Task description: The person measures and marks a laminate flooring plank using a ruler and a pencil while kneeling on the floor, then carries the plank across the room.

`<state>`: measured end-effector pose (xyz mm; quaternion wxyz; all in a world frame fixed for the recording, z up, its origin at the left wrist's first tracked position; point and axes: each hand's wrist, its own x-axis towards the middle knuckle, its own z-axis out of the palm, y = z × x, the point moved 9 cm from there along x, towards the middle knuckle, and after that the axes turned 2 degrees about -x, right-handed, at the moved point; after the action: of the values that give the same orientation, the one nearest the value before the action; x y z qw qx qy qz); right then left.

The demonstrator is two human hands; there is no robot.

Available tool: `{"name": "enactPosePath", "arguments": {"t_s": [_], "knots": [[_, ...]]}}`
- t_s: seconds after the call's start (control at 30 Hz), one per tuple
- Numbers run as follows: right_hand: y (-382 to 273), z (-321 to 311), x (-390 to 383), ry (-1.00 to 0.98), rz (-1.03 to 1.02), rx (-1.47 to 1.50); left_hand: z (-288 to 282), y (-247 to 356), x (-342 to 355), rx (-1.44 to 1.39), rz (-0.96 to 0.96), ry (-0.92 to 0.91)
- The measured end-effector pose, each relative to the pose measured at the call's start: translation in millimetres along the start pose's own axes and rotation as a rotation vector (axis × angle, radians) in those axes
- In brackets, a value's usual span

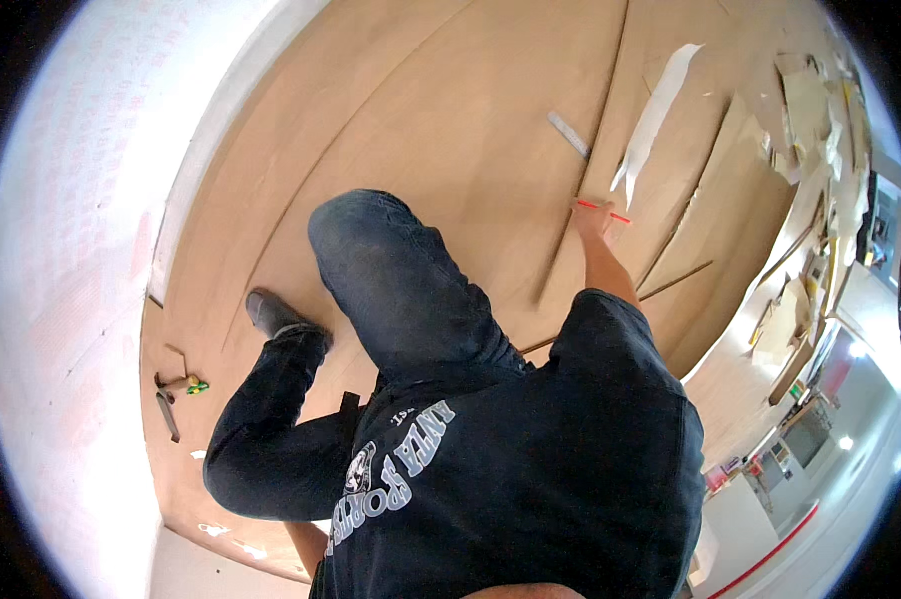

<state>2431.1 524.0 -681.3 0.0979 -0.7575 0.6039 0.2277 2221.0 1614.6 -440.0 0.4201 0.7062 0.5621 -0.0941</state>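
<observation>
My right arm reaches out over the brown floor sheeting (490, 130), and my right hand (594, 214) is closed around a thin red stick-like thing (620, 218). Its exact kind is too small to tell. Just beyond that hand lies a long white torn strip (660, 115), forked at its near end. A short grey flat bar (568, 133) rests to the hand's upper left, beside a long dark seam in the sheeting. Of my left arm only a bit of forearm (309, 544) shows at the lower left; my left hand is hidden behind my body and leg.
A dark hand tool (167, 411) and a small green-and-yellow thing (199, 384) lie at the left. Torn cardboard scraps (785, 319) pile up along the right. A white wall (71, 270) borders the left side. My bent knee (371, 235) juts over the sheeting.
</observation>
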Motion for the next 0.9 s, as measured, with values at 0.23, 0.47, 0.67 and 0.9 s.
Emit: {"name": "enactPosePath", "arguments": {"t_s": [0.23,0.47,0.67,0.9], "knots": [[95,-70,114,0.366,-0.073,-0.128,70,47,14,0.020,0.071,-0.095],[-104,6,122,0.350,-0.795,-0.664,84,31,-5,0.006,0.144,-0.076],[-153,46,33,0.080,-1.067,-0.171,84,-5,-50,0.128,0.171,-0.114],[-361,-3,-169,0.189,-1.415,0.066,126,75,-49,0.258,0.274,-0.163]]}}
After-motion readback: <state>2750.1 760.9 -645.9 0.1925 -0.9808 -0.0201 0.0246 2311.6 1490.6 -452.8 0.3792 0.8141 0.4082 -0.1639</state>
